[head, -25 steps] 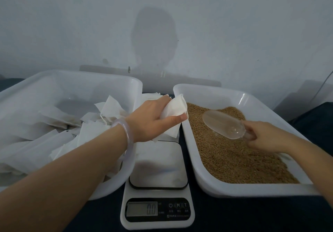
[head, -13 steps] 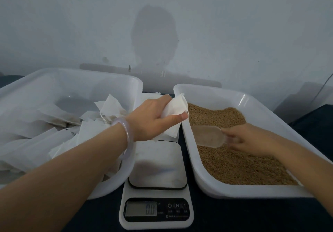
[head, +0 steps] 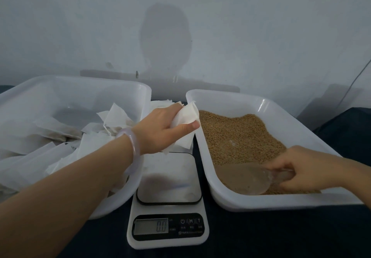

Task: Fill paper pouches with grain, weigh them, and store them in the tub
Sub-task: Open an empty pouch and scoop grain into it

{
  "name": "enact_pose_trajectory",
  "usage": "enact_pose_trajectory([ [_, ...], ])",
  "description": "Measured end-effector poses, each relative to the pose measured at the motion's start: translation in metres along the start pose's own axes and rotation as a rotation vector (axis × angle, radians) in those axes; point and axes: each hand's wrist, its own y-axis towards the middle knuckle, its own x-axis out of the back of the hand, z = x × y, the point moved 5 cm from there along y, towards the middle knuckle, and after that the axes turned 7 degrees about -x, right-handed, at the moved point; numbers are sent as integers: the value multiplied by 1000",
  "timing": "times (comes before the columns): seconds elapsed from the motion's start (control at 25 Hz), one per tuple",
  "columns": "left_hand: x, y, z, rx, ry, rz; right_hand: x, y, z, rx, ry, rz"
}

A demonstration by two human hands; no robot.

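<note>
My left hand [head: 164, 128] holds a white paper pouch [head: 185, 117] above the far edge of the digital scale [head: 168, 199], right beside the grain tray's left rim. My right hand [head: 307, 169] grips the handle of a clear plastic scoop [head: 244, 178]. The scoop lies low in the brown grain [head: 239, 135] at the near end of the white tray [head: 271, 105]. The scale platform is bare and its display reads 0.0. On the left stands the white tub [head: 80, 87] with several paper pouches [head: 66, 137] in it.
A stack of white paper [head: 162, 104] sits behind the scale between tub and tray. Everything rests on a dark cloth [head: 281, 235]. A pale wall stands close behind, and a thin cable [head: 355, 81] runs down at the far right.
My right hand has swept the scoop from above the far grain down to the near end of the tray, into the grain. My left hand and the pouch have hardly moved.
</note>
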Motion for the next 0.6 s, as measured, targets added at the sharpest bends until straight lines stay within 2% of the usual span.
enact_pose_trajectory([
  [0.16,-1,-1,4,47,4,5,4,-7,2,2,7,71],
  [0.24,-2,-1,6,64,10,8,5,-10,-1,7,93,67],
  [0.36,-2,0,6,69,11,13,10,-13,-12,-10,243,-3],
  [0.6,-2,-1,6,72,14,24,19,3,-43,-113,224,-161],
])
